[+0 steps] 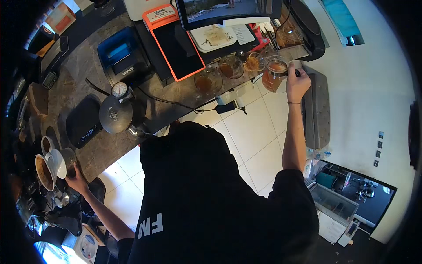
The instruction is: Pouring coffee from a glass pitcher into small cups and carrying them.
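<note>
My right hand, far right, is closed round the dark handle of a glass jug with reddish-brown liquid in it. The jug is beyond the counter's front edge, above the floor. At the counter's left end my left hand has its fingers against a clear glass vessel, seemingly gripping it; some fingers are hidden. A white coffee dripper sits over that vessel, with brown grounds in its filter. Two glasses of brown liquid, one nearer and one farther, stand near the jug.
A kettle with a dial thermometer stands beside a black scale. Along the counter are a receipt printer, an orange-edged tablet and a screen. Cables hang over the front edge.
</note>
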Motion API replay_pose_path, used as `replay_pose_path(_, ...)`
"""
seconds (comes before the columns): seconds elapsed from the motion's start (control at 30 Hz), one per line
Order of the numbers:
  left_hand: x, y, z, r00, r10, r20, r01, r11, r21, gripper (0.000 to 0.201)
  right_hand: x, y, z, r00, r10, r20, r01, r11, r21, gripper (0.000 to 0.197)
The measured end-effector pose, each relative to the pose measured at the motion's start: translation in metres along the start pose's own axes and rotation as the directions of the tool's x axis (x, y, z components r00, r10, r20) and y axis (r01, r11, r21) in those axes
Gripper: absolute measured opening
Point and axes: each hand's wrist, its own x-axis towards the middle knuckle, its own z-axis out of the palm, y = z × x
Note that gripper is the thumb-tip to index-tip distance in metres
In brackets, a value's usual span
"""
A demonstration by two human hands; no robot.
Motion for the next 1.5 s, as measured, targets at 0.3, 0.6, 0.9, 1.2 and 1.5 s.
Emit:
replay_pose_path(0.3, 0.001, 0.004, 0.001, 0.999, -0.034, 0.034, 0.036, 0.998, -0.061, 0.060, 0.017, 0.028, -0.009, 0.964, 0.236, -0.124, -0.206, 0.954, 0.216, 0.046)
replay_pose_path(0.6, 0.003, -0.001, 0.001, 0.998, 0.046, -0.031, -0.045, 0.998, 0.051, 0.062, 0.046, 0.046, -0.011, 0.998, -0.049, -0.035, 0.043, 0.987, -0.152, 0.043)
replay_pose_path(0.9, 0.003, -0.008, 0.002, 1.000, -0.004, 0.007, 0.004, 1.000, 0.008, 0.063, 0.055, 0.027, -0.006, 0.975, -0.174, 0.135, 0.206, 0.939, -0.277, 0.042)
replay_pose_path(1.2, 0.002, 0.001, 0.002, 1.000, 0.024, -0.013, -0.025, 0.996, -0.080, 0.060, 0.059, 0.027, -0.004, 0.961, -0.221, 0.167, 0.267, 0.901, -0.343, 0.040)
replay_pose_path(1.5, 0.001, -0.002, 0.002, 0.997, 0.070, -0.036, -0.071, 0.997, -0.037, 0.062, 0.061, 0.024, -0.005, 0.962, -0.206, 0.177, 0.259, 0.891, -0.373, 0.041)
